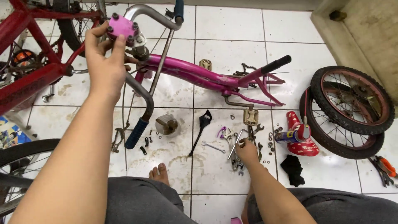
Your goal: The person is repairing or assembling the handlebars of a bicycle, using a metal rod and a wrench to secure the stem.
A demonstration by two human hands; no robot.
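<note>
A small pink bicycle frame [195, 75] lies on the white tiled floor without wheels. My left hand [105, 62] grips the pink stem clamp [121, 25] at the top of the frame, where the grey handlebar [146, 12] with blue grips sits. My right hand [248, 150] reaches down into a pile of wrenches [233, 143] on the floor and touches them; whether it holds one I cannot tell. My bare foot [159, 173] and grey-clad knees show at the bottom.
Two small wheels [352, 110] lie stacked at the right, beside a red saddle [300, 141] with a spray can. A red bicycle [29, 62] stands at left. A black cloth [293, 169], a pedal [251, 117], small nuts, a jar [168, 124] and pliers [385, 168] lie around.
</note>
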